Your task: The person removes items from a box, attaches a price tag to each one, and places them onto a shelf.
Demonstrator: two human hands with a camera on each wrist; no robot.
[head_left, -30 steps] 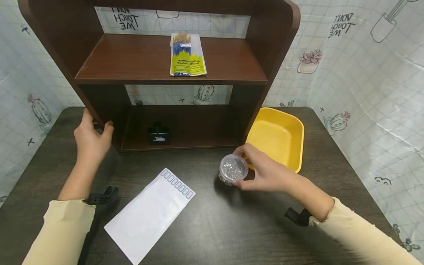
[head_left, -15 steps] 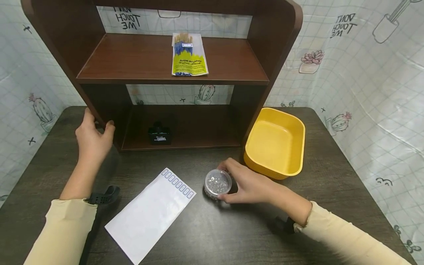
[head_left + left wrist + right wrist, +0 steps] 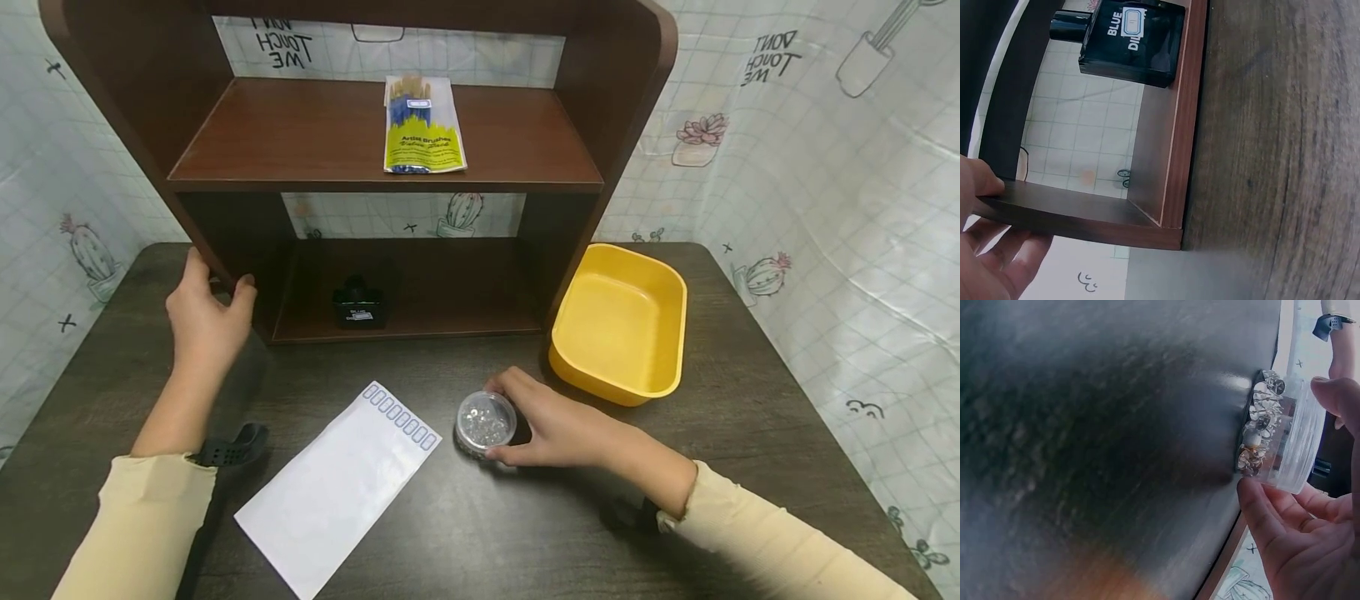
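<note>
My left hand [image 3: 209, 315] grips the left side panel of a dark brown wooden shelf [image 3: 247, 178], thumb on the inner face and fingers on the outer face. In the left wrist view the thumb and fingers straddle that panel's edge. My right hand [image 3: 558, 423] holds a small clear round plastic jar [image 3: 485, 421] between thumb and fingers, low on the dark table. Seen in the right wrist view, the jar [image 3: 1297, 440] has a clear lid, and silvery, shiny small pieces [image 3: 1263, 419] lie in its bottom.
A white paper envelope or sheet [image 3: 330, 500] lies left of the jar. A yellow tray [image 3: 622, 325] stands by the shelf's right side. On the lower shelf is a dark bottle [image 3: 360, 304]; a pack of artist brushes [image 3: 425, 129] lies on the upper one.
My right hand has carried the jar left and toward me, away from the yellow tray, onto the table near the paper's right corner. My left hand keeps its grip on the shelf.
</note>
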